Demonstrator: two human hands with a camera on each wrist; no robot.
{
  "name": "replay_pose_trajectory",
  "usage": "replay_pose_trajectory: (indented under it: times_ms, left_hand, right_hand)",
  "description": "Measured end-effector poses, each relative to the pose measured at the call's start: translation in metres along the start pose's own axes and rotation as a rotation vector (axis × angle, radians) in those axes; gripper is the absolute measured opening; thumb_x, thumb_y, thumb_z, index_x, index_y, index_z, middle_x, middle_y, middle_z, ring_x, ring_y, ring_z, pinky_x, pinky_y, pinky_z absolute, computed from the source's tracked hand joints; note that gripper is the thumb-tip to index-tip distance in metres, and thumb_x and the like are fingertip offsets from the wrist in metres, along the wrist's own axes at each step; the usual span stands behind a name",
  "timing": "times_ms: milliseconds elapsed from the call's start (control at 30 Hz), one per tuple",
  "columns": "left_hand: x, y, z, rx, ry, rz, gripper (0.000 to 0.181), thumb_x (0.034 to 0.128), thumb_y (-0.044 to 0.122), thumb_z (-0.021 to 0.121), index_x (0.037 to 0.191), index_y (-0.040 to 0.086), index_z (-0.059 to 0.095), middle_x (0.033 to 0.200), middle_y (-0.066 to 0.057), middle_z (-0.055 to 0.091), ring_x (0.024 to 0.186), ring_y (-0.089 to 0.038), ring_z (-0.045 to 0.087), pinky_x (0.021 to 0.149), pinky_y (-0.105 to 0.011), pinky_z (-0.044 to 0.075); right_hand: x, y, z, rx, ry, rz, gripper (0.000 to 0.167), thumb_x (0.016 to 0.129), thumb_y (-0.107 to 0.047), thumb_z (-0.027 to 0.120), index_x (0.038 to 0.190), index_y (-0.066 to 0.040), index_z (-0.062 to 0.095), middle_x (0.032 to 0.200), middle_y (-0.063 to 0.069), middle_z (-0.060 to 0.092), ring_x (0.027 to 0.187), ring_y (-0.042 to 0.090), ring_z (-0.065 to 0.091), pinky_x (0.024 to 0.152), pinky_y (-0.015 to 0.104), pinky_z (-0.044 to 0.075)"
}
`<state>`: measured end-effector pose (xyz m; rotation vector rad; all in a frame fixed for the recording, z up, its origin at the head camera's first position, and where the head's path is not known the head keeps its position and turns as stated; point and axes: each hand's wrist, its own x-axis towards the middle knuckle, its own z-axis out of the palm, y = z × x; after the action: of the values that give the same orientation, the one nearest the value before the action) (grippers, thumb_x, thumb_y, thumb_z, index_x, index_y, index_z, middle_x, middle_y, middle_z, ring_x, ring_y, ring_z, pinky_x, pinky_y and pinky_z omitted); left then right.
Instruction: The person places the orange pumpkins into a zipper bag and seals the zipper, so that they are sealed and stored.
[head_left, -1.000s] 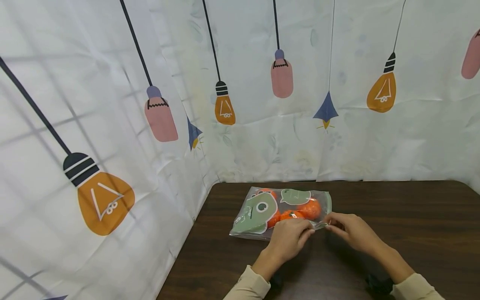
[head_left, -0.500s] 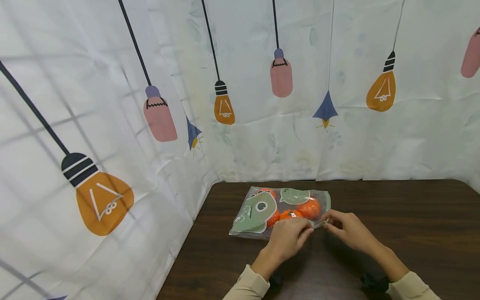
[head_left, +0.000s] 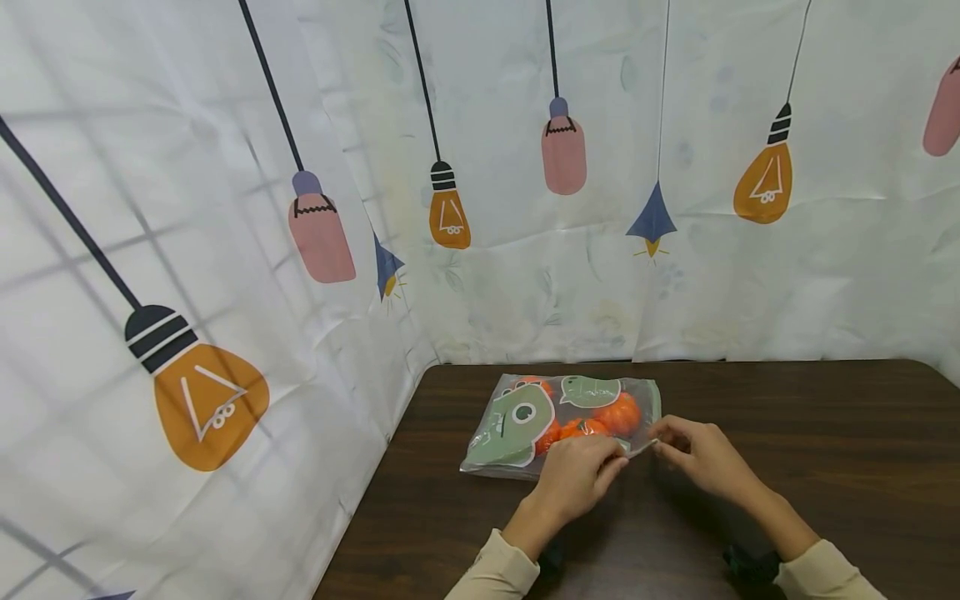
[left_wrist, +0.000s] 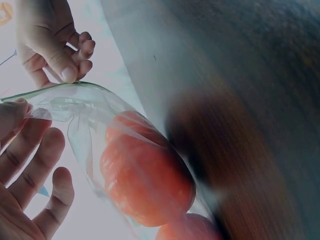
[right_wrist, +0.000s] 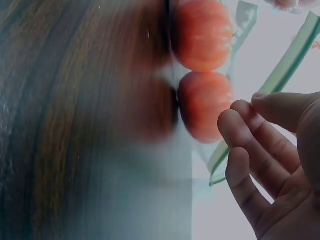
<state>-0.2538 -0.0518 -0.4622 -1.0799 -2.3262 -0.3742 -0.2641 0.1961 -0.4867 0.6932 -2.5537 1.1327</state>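
Note:
A clear zip bag (head_left: 517,425) with green cartoon prints lies on the table in the head view. Inside it are several orange, ribbed, pumpkin-like pieces (head_left: 618,415), which the left wrist view shows up close as a shiny orange lump (left_wrist: 147,175). My left hand (head_left: 573,479) pinches the near edge of the bag between thumb and fingertip. At the bag's near right corner, my right hand (head_left: 701,458) pinches the green-edged rim (right_wrist: 287,62) between thumb and index finger. The pinching fingertips are partly hidden by the hands in the head view.
The dark wooden table (head_left: 825,433) extends right of the bag. A white curtain (head_left: 510,308) printed with hanging lamps stands behind the table and along its left side. A dark object (head_left: 750,565) shows beneath the right wrist.
My right hand has shifted slightly up along the bag's right edge, and the corner it pinches has lifted a little. The left hand stays nearly in place.

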Motion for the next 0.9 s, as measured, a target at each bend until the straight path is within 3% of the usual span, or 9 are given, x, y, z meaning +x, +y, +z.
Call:
replay_pose_trajectory:
  times_ms: [233, 533, 900]
  left_hand:
    - [0.0, 0.0, 0.0, -0.027, -0.009, 0.006, 0.009, 0.0985, 0.033, 0.068, 0.096, 0.025, 0.071, 0.089, 0.015, 0.073, 0.079, 0.002, 0.066, 0.071, -0.013, 0.05]
    - [-0.001, -0.001, -0.001, -0.027, -0.011, 0.025, 0.007, 0.0972, 0.033, 0.069, 0.096, 0.026, 0.071, 0.09, 0.016, 0.073, 0.079, 0.003, 0.066, 0.069, -0.012, 0.049]
    - [-0.002, -0.002, 0.0, -0.033, -0.018, 0.037, 0.006, 0.097, 0.034, 0.069, 0.095, 0.028, 0.071, 0.088, 0.019, 0.071, 0.079, 0.006, 0.064, 0.07, -0.011, 0.048]
  right_hand:
    - [0.001, 0.006, -0.003, -0.017, 0.008, 0.027, 0.016, 0.091, -0.003, 0.072, 0.104, -0.012, 0.071, 0.08, -0.002, 0.072, 0.063, -0.002, 0.06, 0.056, 0.024, 0.05]
    - [0.005, 0.014, -0.007, 0.003, 0.007, 0.071, 0.016, 0.092, -0.002, 0.072, 0.103, -0.013, 0.071, 0.081, 0.0, 0.073, 0.065, 0.007, 0.066, 0.058, 0.025, 0.051]
    - [0.007, 0.027, -0.009, -0.034, 0.02, 0.091, 0.016, 0.091, -0.002, 0.072, 0.103, -0.012, 0.071, 0.083, -0.004, 0.074, 0.068, 0.0, 0.066, 0.062, 0.024, 0.054]
